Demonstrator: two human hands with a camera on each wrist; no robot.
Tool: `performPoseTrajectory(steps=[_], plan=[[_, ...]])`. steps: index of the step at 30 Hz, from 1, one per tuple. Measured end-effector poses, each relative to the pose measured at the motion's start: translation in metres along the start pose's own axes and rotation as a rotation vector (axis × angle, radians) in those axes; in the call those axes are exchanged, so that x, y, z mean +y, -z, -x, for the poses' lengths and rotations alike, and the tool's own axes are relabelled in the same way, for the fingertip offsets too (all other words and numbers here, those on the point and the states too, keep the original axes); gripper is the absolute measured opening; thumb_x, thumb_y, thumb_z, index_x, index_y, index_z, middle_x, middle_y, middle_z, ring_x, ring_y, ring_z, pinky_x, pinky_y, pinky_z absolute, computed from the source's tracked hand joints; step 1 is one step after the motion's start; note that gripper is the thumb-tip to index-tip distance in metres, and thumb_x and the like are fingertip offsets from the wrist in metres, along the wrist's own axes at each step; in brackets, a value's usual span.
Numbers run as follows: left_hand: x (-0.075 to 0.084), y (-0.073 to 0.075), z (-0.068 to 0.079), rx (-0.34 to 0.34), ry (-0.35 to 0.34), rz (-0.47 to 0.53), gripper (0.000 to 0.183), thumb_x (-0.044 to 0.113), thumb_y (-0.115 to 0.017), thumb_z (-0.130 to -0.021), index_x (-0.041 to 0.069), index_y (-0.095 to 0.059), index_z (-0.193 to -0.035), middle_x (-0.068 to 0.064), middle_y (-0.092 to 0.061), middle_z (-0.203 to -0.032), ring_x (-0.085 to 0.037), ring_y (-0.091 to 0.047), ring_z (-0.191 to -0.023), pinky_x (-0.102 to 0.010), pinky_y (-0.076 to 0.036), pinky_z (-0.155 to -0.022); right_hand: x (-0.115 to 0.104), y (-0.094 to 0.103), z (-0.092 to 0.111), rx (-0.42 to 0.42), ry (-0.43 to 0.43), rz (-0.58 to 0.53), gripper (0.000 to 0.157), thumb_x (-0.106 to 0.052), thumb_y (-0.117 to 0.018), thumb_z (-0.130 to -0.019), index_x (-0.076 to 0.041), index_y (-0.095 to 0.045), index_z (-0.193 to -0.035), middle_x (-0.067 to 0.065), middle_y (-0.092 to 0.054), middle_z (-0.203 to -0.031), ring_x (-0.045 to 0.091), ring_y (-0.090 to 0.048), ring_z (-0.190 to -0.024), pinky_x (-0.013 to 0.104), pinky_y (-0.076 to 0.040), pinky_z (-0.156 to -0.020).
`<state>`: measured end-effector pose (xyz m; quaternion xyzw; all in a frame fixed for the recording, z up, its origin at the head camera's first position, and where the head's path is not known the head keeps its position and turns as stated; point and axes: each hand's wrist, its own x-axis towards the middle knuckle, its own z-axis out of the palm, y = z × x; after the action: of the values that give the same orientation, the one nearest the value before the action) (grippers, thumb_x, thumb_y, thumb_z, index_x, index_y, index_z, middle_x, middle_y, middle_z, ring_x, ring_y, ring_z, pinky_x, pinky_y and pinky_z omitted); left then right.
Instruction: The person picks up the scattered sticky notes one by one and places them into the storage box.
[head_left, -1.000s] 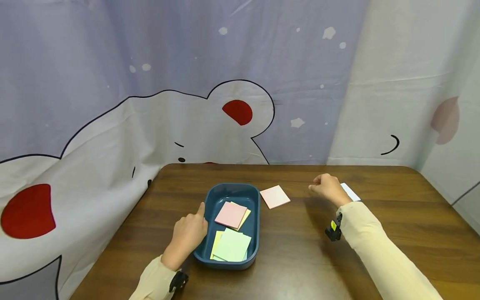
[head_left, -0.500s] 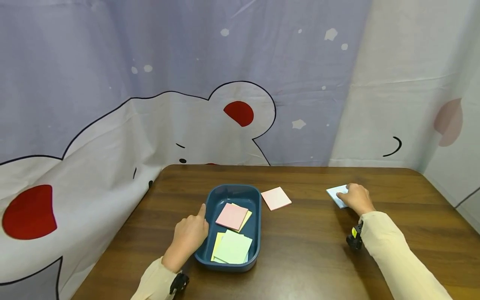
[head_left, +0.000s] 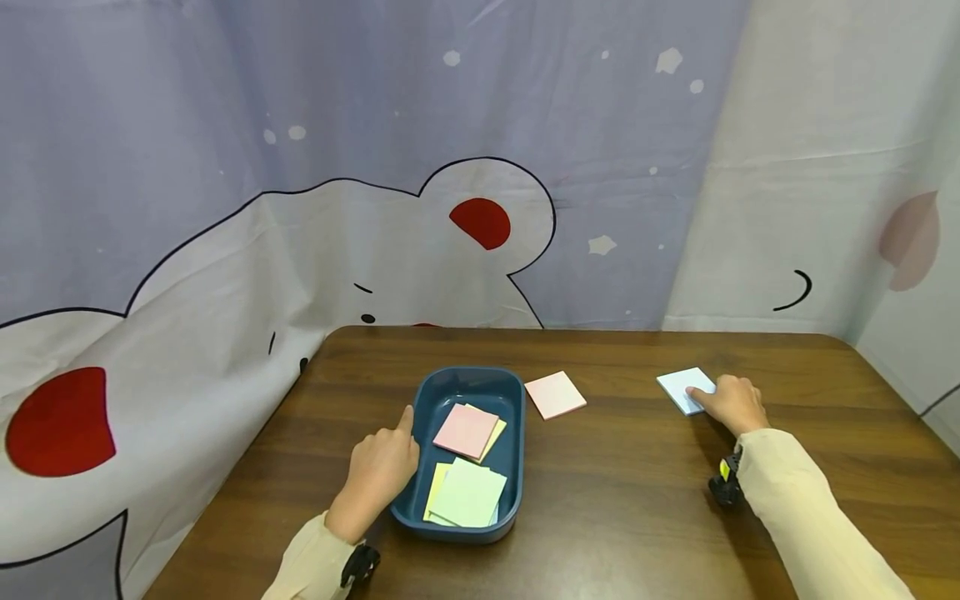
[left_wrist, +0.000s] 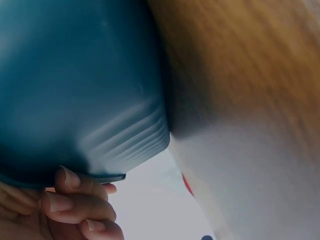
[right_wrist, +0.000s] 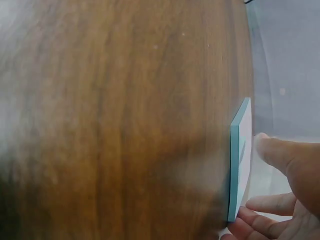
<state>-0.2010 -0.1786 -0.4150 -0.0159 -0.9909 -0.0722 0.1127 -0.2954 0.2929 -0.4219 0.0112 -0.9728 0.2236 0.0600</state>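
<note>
A light blue sticky note pad [head_left: 684, 390] lies flat at the back right of the table. My right hand [head_left: 737, 403] is at its right side. In the right wrist view, the fingers touch one end of the pad [right_wrist: 241, 160], while the thumb stands just off its top face. My left hand [head_left: 381, 460] holds the left rim of a dark blue plastic bin [head_left: 512, 454], index finger stretched along the rim. The left wrist view has its other fingers curled under the bin's rim; the thumb is hidden. A pink sticky note pad [head_left: 555, 395] rests just right of the bin.
Inside the bin lie a pink pad [head_left: 465, 429] over a yellow one, and a light green pad [head_left: 468, 493] over others. The brown wooden table [head_left: 600, 500] ends at a printed curtain [head_left: 345, 100] along the back.
My right hand has moved right, from the far side of the table's middle to the light blue pad, which it earlier partly covered. My left hand and the bin stay put.
</note>
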Motion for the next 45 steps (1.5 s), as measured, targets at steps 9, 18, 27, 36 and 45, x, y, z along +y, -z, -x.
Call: performPoseTrajectory(steps=[9, 18, 27, 36, 45], plan=[[0.000, 0.004, 0.002, 0.001, -0.004, -0.008, 0.052, 0.018, -0.054, -0.085, 0.003, -0.043, -0.133, -0.002, -0.038, -0.044, -0.016, -0.036, -0.038, -0.028, -0.027, -0.037, -0.005, 0.004, 0.001, -0.030, 0.010, 0.042, 0.040, -0.027, -0.065, -0.079, 0.012, -0.060, -0.075, 0.029, -0.057, -0.076, 0.035, -0.052, -0.065, 0.045, -0.039, -0.058], [0.001, 0.004, 0.002, 0.007, -0.007, -0.001, 0.052, 0.018, -0.054, -0.085, 0.003, -0.044, -0.133, -0.001, -0.038, -0.043, -0.015, -0.035, -0.038, -0.028, -0.026, -0.037, -0.003, 0.010, -0.002, -0.134, -0.113, -0.010, 0.051, -0.033, -0.066, -0.078, 0.015, -0.056, -0.090, 0.036, -0.052, -0.094, 0.053, -0.044, -0.083, 0.053, -0.037, -0.064], [-0.001, 0.006, 0.003, 0.017, -0.011, -0.009, 0.051, 0.017, -0.054, -0.084, 0.002, -0.044, -0.132, -0.001, -0.037, -0.043, -0.015, -0.035, -0.037, -0.028, -0.026, -0.036, -0.002, 0.009, -0.002, -0.146, -0.175, -0.065, 0.055, -0.038, -0.067, -0.077, 0.013, -0.052, -0.091, 0.033, -0.051, -0.092, 0.056, -0.041, -0.086, 0.057, -0.036, -0.066], [-0.001, 0.005, 0.000, 0.011, -0.010, -0.002, 0.051, 0.017, -0.053, -0.085, 0.001, -0.043, -0.133, -0.001, -0.037, -0.043, -0.015, -0.034, -0.037, -0.027, -0.025, -0.037, -0.001, 0.006, -0.004, -0.083, -0.139, -0.069, 0.045, -0.035, -0.067, -0.077, 0.007, -0.052, -0.078, 0.022, -0.050, -0.077, 0.050, -0.043, -0.078, 0.051, -0.036, -0.062], [0.000, 0.001, 0.000, -0.003, -0.007, -0.002, 0.052, 0.018, -0.052, -0.085, 0.002, -0.043, -0.134, -0.002, -0.038, -0.043, -0.017, -0.036, -0.038, -0.028, -0.027, -0.037, 0.003, 0.009, 0.000, -0.005, -0.077, -0.074, 0.025, -0.017, -0.066, -0.075, -0.001, -0.053, -0.061, 0.005, -0.046, -0.061, 0.025, -0.041, -0.063, 0.035, -0.033, -0.055]])
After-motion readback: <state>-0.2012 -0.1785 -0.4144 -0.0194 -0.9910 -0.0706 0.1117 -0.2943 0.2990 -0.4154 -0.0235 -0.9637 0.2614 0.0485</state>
